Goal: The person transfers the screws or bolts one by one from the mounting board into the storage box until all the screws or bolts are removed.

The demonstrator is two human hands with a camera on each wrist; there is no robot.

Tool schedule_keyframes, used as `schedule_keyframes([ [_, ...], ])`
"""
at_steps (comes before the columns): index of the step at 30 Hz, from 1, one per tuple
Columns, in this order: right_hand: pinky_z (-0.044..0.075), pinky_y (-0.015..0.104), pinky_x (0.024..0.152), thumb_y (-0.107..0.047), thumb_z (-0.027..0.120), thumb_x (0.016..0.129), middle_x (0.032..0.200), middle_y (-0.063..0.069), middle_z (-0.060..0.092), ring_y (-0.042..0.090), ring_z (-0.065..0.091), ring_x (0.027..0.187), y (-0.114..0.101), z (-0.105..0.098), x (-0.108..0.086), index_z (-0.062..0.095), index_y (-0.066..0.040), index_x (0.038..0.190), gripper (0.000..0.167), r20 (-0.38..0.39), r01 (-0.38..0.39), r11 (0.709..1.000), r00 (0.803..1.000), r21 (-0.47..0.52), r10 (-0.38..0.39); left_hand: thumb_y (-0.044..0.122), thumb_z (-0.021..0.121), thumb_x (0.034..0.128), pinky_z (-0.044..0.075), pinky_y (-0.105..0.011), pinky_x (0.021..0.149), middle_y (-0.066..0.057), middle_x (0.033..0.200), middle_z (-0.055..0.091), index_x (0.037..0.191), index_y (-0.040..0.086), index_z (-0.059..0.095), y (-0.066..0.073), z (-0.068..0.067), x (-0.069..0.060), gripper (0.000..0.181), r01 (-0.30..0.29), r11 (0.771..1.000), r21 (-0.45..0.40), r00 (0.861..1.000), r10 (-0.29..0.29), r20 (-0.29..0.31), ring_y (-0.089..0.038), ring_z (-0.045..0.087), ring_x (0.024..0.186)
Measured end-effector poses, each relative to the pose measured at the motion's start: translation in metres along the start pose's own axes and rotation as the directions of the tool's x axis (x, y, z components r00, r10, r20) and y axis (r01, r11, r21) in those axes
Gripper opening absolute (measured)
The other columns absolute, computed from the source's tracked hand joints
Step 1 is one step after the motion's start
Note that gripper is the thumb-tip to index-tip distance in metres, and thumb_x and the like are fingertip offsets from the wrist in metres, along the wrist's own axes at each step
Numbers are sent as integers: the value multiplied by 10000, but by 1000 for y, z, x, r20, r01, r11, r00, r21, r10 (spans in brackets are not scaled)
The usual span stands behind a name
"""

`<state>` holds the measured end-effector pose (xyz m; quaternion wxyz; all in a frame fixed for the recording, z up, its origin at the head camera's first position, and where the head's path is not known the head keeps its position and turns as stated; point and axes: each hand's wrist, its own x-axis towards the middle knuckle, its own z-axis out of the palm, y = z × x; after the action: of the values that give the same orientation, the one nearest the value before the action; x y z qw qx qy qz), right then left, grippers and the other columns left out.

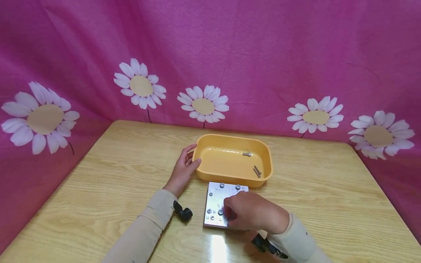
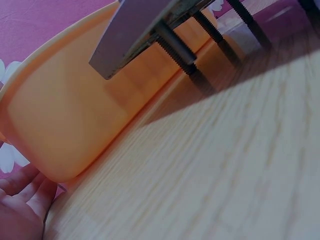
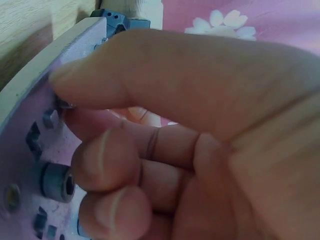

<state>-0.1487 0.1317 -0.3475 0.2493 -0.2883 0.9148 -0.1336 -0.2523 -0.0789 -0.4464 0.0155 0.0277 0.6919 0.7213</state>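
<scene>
- The metal plate (image 1: 217, 200) lies just in front of me, at 6 o'clock of the tray; it is flat, squarish and shiny, and the faint marks on its face are too small for me to read.
- Round bolt heads (image 1: 222, 185) stand up from it at 12, 1, 10 and 7 to 8 o'clock; the nearest to my fingers has a hex socket. Threaded shanks (image 2: 175, 47) jut from the underside.
- My right hand (image 1: 253, 212) bends over the plate, thumb and index finger pinching a small bolt head (image 3: 65, 104) toward 5 or 6 o'clock, the other fingers curled.
- My left hand (image 1: 182, 171) grips the yellow tray (image 1: 215, 160) at its 9 o'clock end, thumb over the rim.
- The tray is smooth, glossy and round-cornered, with loose bolts (image 1: 246, 154) inside: one at 2 o'clock, two side by side at 4.
- Below is the wood-grained table (image 1: 115, 175); from 9 round to 3 o'clock hangs magenta cloth (image 1: 256, 54) printed with white daisies.
- My sleeves (image 1: 151, 212) are cream.
</scene>
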Motion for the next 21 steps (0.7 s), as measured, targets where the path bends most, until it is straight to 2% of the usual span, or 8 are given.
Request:
schedule_keyframes([
  [9,408,251,615,-202,748,814,676,-82,530,99,485,644,0,-3,-2,603,-212,789,147,-24,-17,999,1000,-29,17,185,630,934,431,-351,1031,-64,1361,478,1394,310,427,3,3,4,518,-15,1000,2,1000,15,18,-206,464,1264],
  [15,406,244,601,-191,734,815,661,-82,515,94,476,632,-1,-1,-1,588,-204,772,153,-42,7,999,999,-52,-9,180,630,935,412,-357,1047,-83,1402,453,1423,284,403,3,0,3,548,20,1000,-3,999,-19,30,-220,442,1292],
  [21,411,235,596,-217,745,821,663,-86,520,85,478,628,-1,-1,0,599,-200,789,150,-25,4,999,1000,-43,-5,134,610,941,388,-377,1067,-135,1434,423,1458,210,368,9,-2,1,576,41,999,-9,998,-41,52,-261,418,1317],
])
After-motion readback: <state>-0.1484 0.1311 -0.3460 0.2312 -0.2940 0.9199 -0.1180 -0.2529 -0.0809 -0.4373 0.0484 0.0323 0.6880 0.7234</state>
